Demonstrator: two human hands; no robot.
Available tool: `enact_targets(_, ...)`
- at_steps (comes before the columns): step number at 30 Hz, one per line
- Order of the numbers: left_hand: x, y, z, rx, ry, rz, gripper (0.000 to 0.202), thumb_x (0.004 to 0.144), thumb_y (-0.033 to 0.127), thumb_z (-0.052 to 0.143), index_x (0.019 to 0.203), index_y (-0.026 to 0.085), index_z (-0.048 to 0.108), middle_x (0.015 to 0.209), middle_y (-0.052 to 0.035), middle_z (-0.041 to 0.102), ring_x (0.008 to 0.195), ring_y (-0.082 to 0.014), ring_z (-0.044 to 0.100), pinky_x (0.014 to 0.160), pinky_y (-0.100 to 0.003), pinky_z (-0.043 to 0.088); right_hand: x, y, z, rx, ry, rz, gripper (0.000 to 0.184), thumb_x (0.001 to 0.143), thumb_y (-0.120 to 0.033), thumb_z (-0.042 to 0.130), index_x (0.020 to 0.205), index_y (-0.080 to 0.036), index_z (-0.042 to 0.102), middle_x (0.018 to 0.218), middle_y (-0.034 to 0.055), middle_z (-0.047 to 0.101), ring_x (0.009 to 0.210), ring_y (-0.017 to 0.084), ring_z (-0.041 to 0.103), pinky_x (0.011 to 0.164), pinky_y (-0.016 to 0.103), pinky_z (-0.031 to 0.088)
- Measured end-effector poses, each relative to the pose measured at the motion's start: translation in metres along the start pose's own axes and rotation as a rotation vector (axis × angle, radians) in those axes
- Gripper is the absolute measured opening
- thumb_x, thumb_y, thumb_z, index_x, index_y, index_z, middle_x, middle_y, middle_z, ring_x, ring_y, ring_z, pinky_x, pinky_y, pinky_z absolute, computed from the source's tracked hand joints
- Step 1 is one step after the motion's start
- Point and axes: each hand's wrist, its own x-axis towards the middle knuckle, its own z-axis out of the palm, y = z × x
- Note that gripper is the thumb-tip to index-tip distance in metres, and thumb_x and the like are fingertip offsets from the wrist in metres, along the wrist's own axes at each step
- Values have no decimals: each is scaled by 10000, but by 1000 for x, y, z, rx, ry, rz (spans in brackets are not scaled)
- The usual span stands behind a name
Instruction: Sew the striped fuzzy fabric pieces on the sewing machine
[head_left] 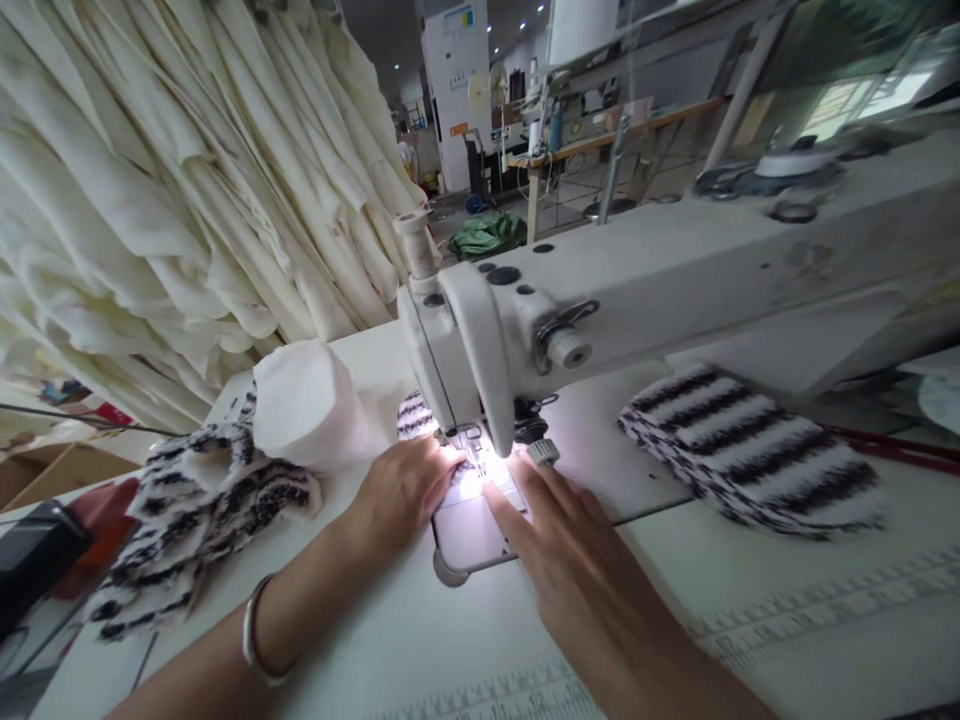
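My left hand (401,485) is at the left of the sewing machine's (454,350) needle, fingers bent and closed on a small black-and-white striped fabric piece (414,415). Part of that piece shows behind the fingers; the rest is hidden under the hand and the presser foot (476,455). My right hand (562,520) lies at the right of the foot with its fingers stretched out and apart, the tips by the bright needle plate. Glare from the machine's lamp washes out the stitching spot.
Striped fabric pieces (750,450) lie stacked on the right. Crumpled striped fabric (202,520) and a white roll-like bundle (304,400) sit at the left. Cream cloth (187,160) hangs behind. Ruler markings (525,695) run along the table's near edge.
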Motion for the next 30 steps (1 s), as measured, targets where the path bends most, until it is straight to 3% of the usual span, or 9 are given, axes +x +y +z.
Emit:
enact_targets(7,9,7,-9,131,-23,-81,197,921,201,463,729,175,499,697,-34,544,595,-167,529,522,-288,451,-25,-3,1,105,-24,18,610,781,36,305,1303,-208,505,1307,118,493,1262,247,403,923,413,421)
enact_targets(12,9,19,-9,172,-113,-147,191,829,91,489,666,188,467,629,-29,517,561,-183,526,488,-289,426,-36,-4,3,117,0,21,628,757,40,308,1289,-229,505,1302,96,496,1245,239,413,936,411,391)
enact_targets(15,13,16,-4,181,-168,-190,217,759,14,483,642,195,456,614,-27,520,552,-185,536,469,-277,414,-34,-6,4,118,4,21,601,764,47,308,1263,-212,522,1268,105,515,1222,240,434,944,423,390)
enact_targets(20,9,6,-6,159,-167,-284,209,796,14,465,674,181,494,700,-68,589,661,-220,601,499,-287,456,-23,-18,1,179,77,40,400,870,-8,303,1114,-168,577,1190,119,551,1163,236,467,937,410,410)
enact_targets(22,-4,19,-17,126,-144,-319,192,806,17,455,713,171,523,720,-70,613,665,-221,613,522,-305,492,-21,-27,-2,241,97,60,260,934,-115,353,1033,-171,586,1049,103,583,1036,230,519,877,400,438)
enact_targets(25,-36,61,-44,28,-83,-361,159,823,47,481,845,181,565,786,-42,647,654,-177,631,555,-287,546,-20,-45,-10,372,62,103,169,954,-272,425,871,-192,548,819,52,567,802,200,547,715,349,470)
enact_targets(28,-70,101,-67,-275,167,-560,183,857,95,502,976,228,544,884,-21,641,747,-133,651,582,-202,571,-15,-66,-23,503,88,80,143,916,-155,402,816,-208,489,726,18,541,691,163,545,615,284,455)
enact_targets(30,-88,113,-74,-353,288,-676,287,853,126,533,1110,245,483,953,-42,634,817,-154,658,609,-223,592,-9,-83,-37,473,151,-13,186,869,-63,385,846,-199,511,716,18,543,687,166,549,628,296,445)
